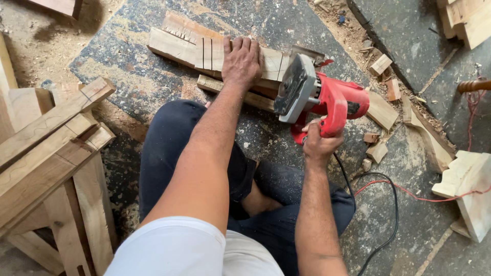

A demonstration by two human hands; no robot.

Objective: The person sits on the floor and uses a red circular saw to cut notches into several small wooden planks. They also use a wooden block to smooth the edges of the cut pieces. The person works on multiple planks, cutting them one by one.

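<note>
Plank of pale notched wood (192, 48) runs left–right under the flat-pressed left hand (241, 61) — the right hand (318, 143), gripping the red circular saw (319, 99), sits at its right end.

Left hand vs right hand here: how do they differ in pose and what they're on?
The left hand lies flat, palm down, fingers spread on the slotted wooden board; the right hand is curled around the handle of the red circular saw. The left arm reaches farther forward; the right hand sits nearer the body. Both are bare and work at the same board on the stone floor.
</note>
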